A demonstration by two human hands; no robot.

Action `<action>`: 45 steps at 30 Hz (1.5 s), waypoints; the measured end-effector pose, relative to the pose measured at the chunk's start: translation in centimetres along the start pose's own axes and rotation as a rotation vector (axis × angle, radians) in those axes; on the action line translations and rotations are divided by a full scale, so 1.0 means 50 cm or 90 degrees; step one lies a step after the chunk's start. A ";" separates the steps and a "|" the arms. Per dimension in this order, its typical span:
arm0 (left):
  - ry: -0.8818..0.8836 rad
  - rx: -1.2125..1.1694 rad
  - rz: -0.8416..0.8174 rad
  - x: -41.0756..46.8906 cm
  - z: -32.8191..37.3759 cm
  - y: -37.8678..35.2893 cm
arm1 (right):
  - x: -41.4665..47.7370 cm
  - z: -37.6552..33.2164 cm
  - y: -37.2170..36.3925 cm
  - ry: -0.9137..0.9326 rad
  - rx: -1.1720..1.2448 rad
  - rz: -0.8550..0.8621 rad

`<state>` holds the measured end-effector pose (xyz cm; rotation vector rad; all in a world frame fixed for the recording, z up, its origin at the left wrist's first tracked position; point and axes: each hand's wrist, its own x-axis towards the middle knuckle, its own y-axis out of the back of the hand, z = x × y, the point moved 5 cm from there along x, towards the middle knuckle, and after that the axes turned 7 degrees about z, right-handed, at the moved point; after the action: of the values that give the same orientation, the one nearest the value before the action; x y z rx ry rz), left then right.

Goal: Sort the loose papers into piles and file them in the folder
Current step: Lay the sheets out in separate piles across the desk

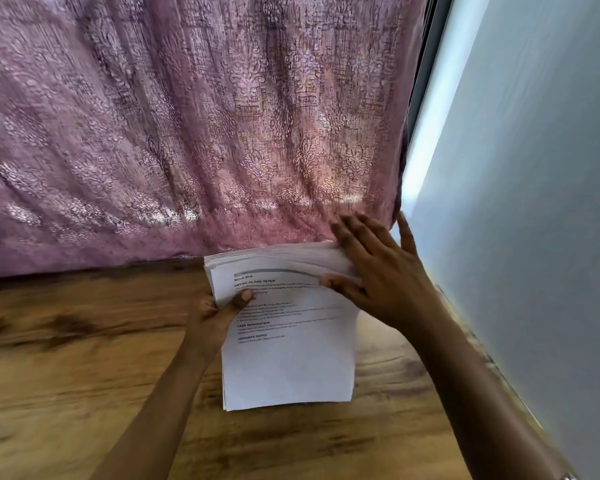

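Left hand (219,311), 7 o'clock of frame centre: pinching the paper stack (288,358) at its left edge, near the upper corner. Thumb flat on the front sheet, just under the first bold heading. Other fingers behind the sheets, hidden. Forearm in from 7 o'clock.

Right hand (371,271), 2 o'clock of the stack: fingers straight and spread, laid over the fanned top-right corner, tips past the top edge. Thumb pressed on the front sheet just below the grey header bar. Little finger splayed wide toward 1 o'clock. Nothing curled round the paper. Forearm in from 5 o'clock.

Paper stack: white printed sheets, portrait, held between both hands low-centre in frame. Top edges fanned apart at the right corner, bottom edges roughly squared. Front sheet: grey header bar, a few bold headings, short text lines, lower half blank; print too blurred to read. Cannot tell whether bottom edge touching the counter or held clear.

Counter (66,375): brown wood-grain, under and around the stack, 4 through 9 o'clock.

Curtain (187,116): pink-mauve, patterned, pleated, 9 through 12 o'clock, hem down at the counter's far edge, right behind the stack top.

Wall (534,202): pale grey-blue, 3 o'clock side. Bright window strip (426,133) between curtain and wall, 1 o'clock.
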<state>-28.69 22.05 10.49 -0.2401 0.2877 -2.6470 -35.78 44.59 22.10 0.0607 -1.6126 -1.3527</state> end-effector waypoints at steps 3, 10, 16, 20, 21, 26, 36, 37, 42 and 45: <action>-0.006 -0.015 0.024 0.002 0.004 0.001 | -0.026 0.039 -0.011 -0.106 0.043 0.137; -0.019 -0.028 0.049 0.005 -0.004 0.000 | -0.134 0.025 -0.202 -0.499 0.896 -0.181; -0.213 0.023 0.192 -0.019 0.082 -0.036 | -0.111 -0.017 -0.155 -0.482 0.590 0.158; -0.368 0.044 0.189 -0.046 0.098 -0.078 | -0.108 -0.035 -0.126 -0.463 0.517 0.286; -0.356 0.072 0.182 -0.049 0.073 -0.077 | -0.118 -0.035 -0.144 -0.471 0.499 0.276; -0.181 0.201 0.194 -0.052 -0.082 -0.050 | -0.176 -0.050 -0.248 -0.493 0.476 0.122; -0.164 0.257 0.181 -0.059 -0.125 -0.027 | -0.224 -0.040 -0.301 -0.537 0.541 0.067; -0.173 0.261 0.186 -0.060 -0.131 -0.028 | -0.225 -0.042 -0.301 -0.556 0.556 0.076; -0.175 0.271 0.167 -0.071 -0.162 -0.040 | -0.245 -0.060 -0.312 -0.592 0.571 0.083; -0.150 0.278 0.151 -0.067 -0.184 -0.044 | -0.258 -0.067 -0.319 -0.617 0.596 0.043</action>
<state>-28.68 27.01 1.76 -0.3439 -0.3166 -2.3434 -35.20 43.73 1.35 -0.1109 -2.9192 -0.4241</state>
